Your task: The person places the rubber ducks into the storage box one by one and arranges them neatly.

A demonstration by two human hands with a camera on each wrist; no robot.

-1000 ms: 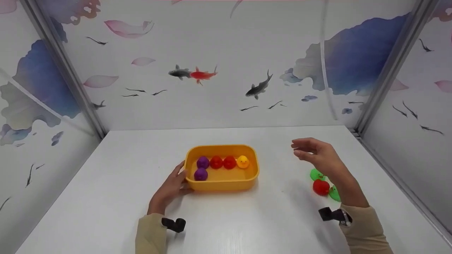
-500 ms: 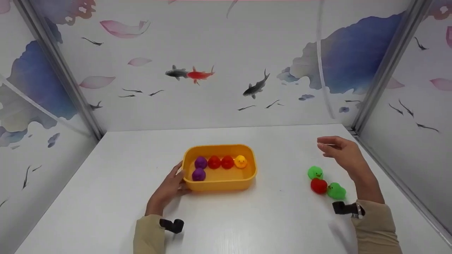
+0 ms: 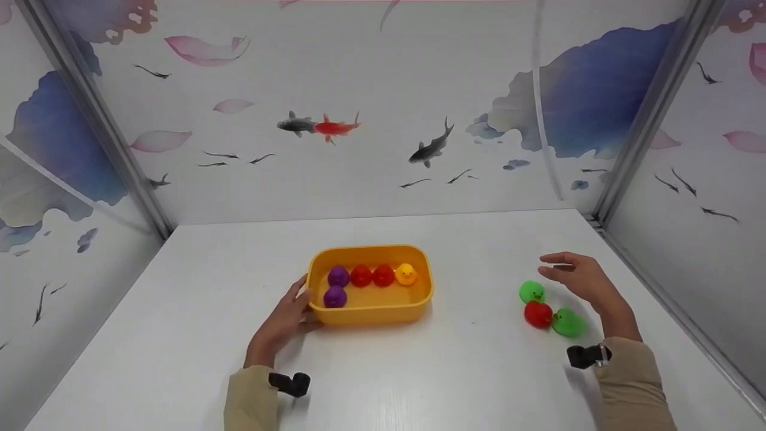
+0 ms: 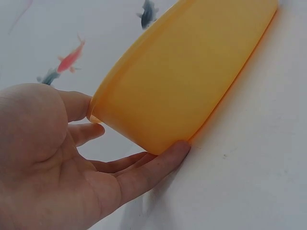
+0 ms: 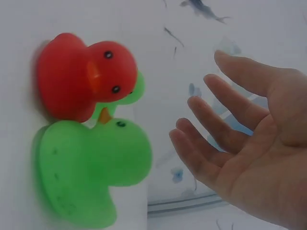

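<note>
My left hand (image 3: 284, 320) touches the left end of a yellow plastic bin (image 3: 371, 315). In the left wrist view its fairly straight fingers (image 4: 148, 175) lie against the bin's outer wall and rim. Inside the bin are two purple toys (image 3: 335, 296), two red ones (image 3: 361, 276) and a yellow toy duck (image 3: 406, 274). My right hand (image 3: 580, 281), holding nothing, hovers just behind and right of three rubber ducks. They are a red duck (image 5: 86, 76), a near green duck (image 5: 91, 167) and a far green duck (image 3: 531, 292), which is mostly hidden in the right wrist view.
The bin and ducks stand on a white table (image 3: 467, 371). A back wall (image 3: 383, 179) printed with fish and petals closes off the far edge, with side panels (image 3: 700, 269) at left and right. Black wrist cameras (image 3: 290, 384) sit on both sleeves.
My right hand has moved rightward off the space beside the bin, then come slightly down and nearer the ducks. The left hand has stayed at the bin. The head view has shifted slightly.
</note>
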